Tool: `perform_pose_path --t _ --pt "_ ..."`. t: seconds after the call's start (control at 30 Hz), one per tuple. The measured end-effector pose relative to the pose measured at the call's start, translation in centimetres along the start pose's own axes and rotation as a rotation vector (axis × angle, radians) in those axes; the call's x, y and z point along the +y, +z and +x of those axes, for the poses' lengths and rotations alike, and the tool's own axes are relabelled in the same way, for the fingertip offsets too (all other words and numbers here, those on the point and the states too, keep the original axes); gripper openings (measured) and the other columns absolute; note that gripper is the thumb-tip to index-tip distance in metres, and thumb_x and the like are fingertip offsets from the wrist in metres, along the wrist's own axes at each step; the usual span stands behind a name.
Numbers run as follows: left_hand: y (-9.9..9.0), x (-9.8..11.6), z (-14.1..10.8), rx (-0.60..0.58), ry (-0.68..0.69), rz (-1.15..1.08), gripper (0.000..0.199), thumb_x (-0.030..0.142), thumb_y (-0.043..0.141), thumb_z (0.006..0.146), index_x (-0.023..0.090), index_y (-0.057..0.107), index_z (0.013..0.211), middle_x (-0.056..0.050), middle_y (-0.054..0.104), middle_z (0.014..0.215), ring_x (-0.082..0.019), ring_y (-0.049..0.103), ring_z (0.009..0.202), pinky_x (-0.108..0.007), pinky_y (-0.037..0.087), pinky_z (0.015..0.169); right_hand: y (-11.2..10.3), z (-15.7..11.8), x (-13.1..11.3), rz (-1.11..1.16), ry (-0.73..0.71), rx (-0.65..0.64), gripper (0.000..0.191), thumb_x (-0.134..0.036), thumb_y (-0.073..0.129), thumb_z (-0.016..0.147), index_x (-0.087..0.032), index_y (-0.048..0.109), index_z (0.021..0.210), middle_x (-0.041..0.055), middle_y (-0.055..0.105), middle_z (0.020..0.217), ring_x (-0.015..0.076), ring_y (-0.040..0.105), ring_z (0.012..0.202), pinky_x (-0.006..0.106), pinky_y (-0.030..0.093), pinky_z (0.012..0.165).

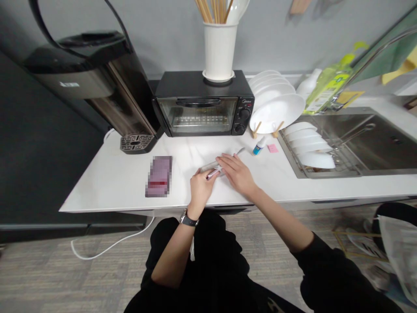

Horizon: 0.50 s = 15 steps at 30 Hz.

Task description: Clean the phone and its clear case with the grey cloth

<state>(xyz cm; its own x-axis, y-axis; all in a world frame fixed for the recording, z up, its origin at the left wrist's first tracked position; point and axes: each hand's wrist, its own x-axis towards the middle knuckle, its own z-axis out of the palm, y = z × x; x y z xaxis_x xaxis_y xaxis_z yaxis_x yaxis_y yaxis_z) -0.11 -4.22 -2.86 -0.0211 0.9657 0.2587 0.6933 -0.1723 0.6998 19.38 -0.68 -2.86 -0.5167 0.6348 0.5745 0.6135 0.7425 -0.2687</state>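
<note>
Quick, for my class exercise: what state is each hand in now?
Left hand: closed on a slim pinkish item.
Right hand: fingers extended over the pale thing beside it; whether it grips cannot be told.

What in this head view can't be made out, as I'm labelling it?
- Slim shiny pinkish object in the left hand: partly covered by fingers, blurred.
- Right hand's grip: its own back hides the palm.
- Purple rectangular item: pixelation hides its details.
- Small blue-and-white bottle: label too small.
- Wooden sticks: top edge cuts off their ends.
- Steel sink: right edge cuts it off.
</note>
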Motion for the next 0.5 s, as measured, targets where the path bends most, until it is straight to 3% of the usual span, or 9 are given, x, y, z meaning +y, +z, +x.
perform_pose_path --t 0.1,0.2,0.37,0.5 --pt "-0.2 0.2 0.0 -0.001 -0.037 -0.043 0.016 0.030 0.075 0.101 0.026 0.087 0.111 -0.006 0.087 0.098 -0.024 0.082 0.086 -0.044 0.059 0.109 -0.7 -0.1 2.8 0.039 0.115 0.070 0.047 -0.027 0.043 0.115 -0.018 0.058 0.158 0.0151 0.069 0.154 0.0313 0.060 0.152 0.062 0.049 0.129" --pt "-0.4 0.3 0.0 -0.003 -0.070 -0.035 0.018 0.033 0.075 0.101 0.022 0.088 0.106 -0.010 0.086 0.095 -0.028 0.082 0.086 -0.041 0.062 0.092 -0.7 0.1 3.5 0.066 0.165 0.092 0.047 -0.028 0.040 0.115 -0.021 0.059 0.157 0.0139 0.069 0.154 0.0312 0.059 0.153 0.065 0.046 0.130" --pt "-0.3 0.3 0.1 0.003 -0.066 -0.004 0.016 0.035 0.074 0.101 0.027 0.087 0.105 -0.005 0.086 0.095 -0.025 0.081 0.084 -0.035 0.061 0.084 0.4 0.6 0.2 0.072 0.161 0.065 0.046 -0.026 0.043 0.114 -0.022 0.060 0.156 0.0136 0.071 0.152 0.0316 0.057 0.155 0.069 0.039 0.133" --pt "-0.2 0.0 0.2 -0.036 -0.090 0.118 0.021 0.021 0.066 0.099 0.019 0.082 0.086 -0.009 0.082 0.083 -0.025 0.077 0.074 -0.034 0.056 0.073 1.8 0.9 -3.8 0.094 0.087 -0.003 0.049 -0.018 0.044 0.112 -0.022 0.058 0.159 0.0124 0.067 0.157 0.0286 0.056 0.157 0.063 0.037 0.136"
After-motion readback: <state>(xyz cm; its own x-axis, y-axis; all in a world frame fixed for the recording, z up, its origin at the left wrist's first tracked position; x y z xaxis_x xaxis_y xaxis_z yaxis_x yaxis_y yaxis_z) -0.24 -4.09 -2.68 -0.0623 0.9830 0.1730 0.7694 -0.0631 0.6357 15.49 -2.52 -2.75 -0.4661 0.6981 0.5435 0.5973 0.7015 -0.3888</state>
